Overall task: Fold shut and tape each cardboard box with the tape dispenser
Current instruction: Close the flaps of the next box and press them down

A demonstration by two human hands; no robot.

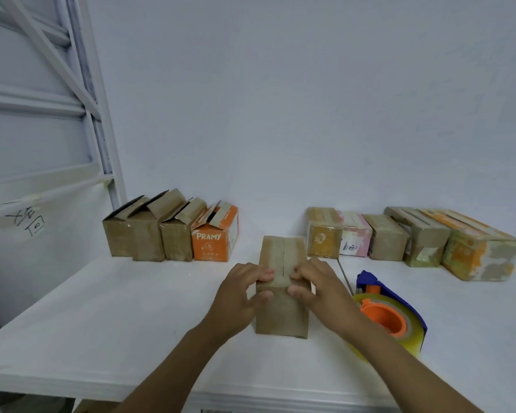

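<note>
The brown cardboard box point(282, 311) stands on the table point(131, 308). The left hand point(236, 293) and right hand point(319, 290) pinch its near top edge, pressing the flaps point(283, 254) together. Hold the seam tight with one hand while fetching the tape dispenser point(390, 311) just right.

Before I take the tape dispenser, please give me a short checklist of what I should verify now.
1. Flaps of the centre box folded shut: ok.
2. Box steady under left hand and right hand: ok.
3. Tape dispenser near, by the right forearm: ok.
4. Loose tape end ready: cannot tell.
5. A hand free to pick it up: not ok, both grip the box.
</note>
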